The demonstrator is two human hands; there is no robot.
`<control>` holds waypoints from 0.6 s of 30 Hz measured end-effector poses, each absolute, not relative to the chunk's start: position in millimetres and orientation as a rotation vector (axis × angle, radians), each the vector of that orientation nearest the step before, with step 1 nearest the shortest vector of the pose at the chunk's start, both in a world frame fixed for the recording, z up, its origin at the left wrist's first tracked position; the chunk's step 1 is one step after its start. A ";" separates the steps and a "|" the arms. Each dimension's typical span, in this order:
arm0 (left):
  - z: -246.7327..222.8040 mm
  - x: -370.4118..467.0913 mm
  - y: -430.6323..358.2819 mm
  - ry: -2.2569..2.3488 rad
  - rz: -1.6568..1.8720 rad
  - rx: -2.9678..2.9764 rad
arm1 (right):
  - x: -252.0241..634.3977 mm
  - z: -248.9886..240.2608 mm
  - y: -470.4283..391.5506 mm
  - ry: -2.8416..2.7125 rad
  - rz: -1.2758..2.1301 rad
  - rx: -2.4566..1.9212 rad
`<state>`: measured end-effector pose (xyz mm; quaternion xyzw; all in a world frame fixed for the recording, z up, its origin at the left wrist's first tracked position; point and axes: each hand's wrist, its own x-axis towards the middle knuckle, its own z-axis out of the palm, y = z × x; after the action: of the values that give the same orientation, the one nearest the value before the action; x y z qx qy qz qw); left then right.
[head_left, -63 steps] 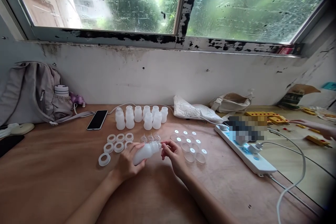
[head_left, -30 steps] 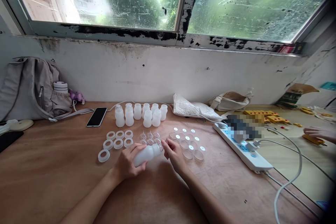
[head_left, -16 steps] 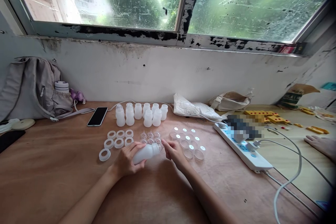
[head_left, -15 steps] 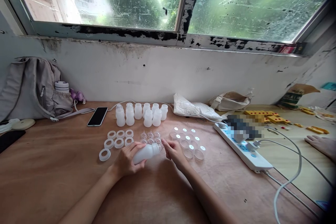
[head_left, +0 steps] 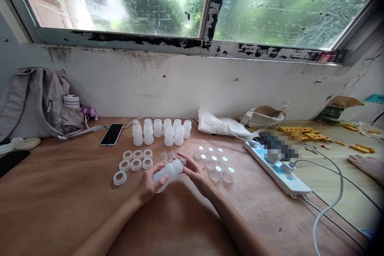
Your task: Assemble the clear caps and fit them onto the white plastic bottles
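Note:
My left hand is wrapped round a frosted white baby bottle, which is tilted with its neck up and to the right. At the bottle's mouth sits a clear teat, and my right hand grips it between thumb and fingers. Partly behind the hands, several more clear teats stand in rows on the table. To their left lie several white collar rings. Several clear round caps with small white discs on or beside them are right of my right hand.
Several frosted bottles stand at the back of the wooden table. Beside them are a phone and a white plastic bag. A power strip with cables lies to the right. Another person's hand rests at far right.
My right hand has moved closer to the bottle's mouth, its fingers now round the teat there. The bottle has tilted up a little more in my left hand.

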<state>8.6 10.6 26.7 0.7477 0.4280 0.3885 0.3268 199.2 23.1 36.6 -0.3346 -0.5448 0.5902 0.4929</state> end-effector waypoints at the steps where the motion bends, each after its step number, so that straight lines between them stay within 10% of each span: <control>1: 26.6 11.1 8.7 1.110 0.992 1.923 | 198.2 35.9 22.2 -1.330 1.449 -0.808; 7: 21.7 28.6 -2.6 1.176 1.121 1.899 | 191.0 25.9 18.6 -1.268 1.223 -1.015; 13: 29.4 37.3 -12.7 0.732 0.492 1.261 | 187.0 35.6 8.1 -1.154 1.690 -0.771; 18: 28.4 41.3 -13.1 1.171 0.896 1.652 | 180.1 30.6 7.9 -1.072 1.413 -0.953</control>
<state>41.3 -13.1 28.4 0.6673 0.4729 0.3621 0.4472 180.1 7.9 30.6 -0.3999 -0.4501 0.5931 0.5346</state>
